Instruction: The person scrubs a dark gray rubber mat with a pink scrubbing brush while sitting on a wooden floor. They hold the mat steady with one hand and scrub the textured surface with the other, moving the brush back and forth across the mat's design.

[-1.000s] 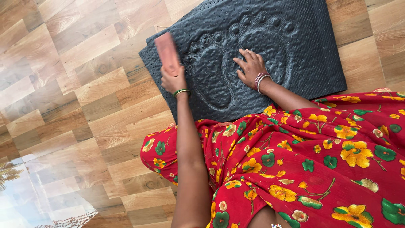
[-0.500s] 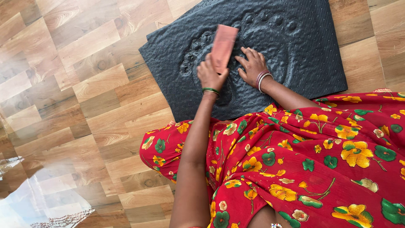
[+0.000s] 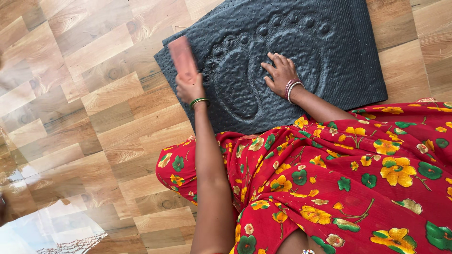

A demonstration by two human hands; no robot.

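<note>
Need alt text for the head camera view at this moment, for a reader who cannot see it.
A person's left hand holds a pinkish rectangular block at the left edge of a black rubber mat embossed with two footprints, while the right hand presses flat on the mat's middle. The mat lies on a wood-pattern floor; red floral cloth fills the lower right.

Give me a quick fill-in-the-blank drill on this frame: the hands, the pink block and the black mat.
1. The left hand grips a pink rectangular ____ near the mat's left edge.
2. The right hand lies flat on the black rubber mat, which bears two raised ____ shapes.
3. The mat lies on a ____ plank floor.
4. The left wrist wears a ____ bangle.

Missing words: block; footprint; wooden; green
</note>
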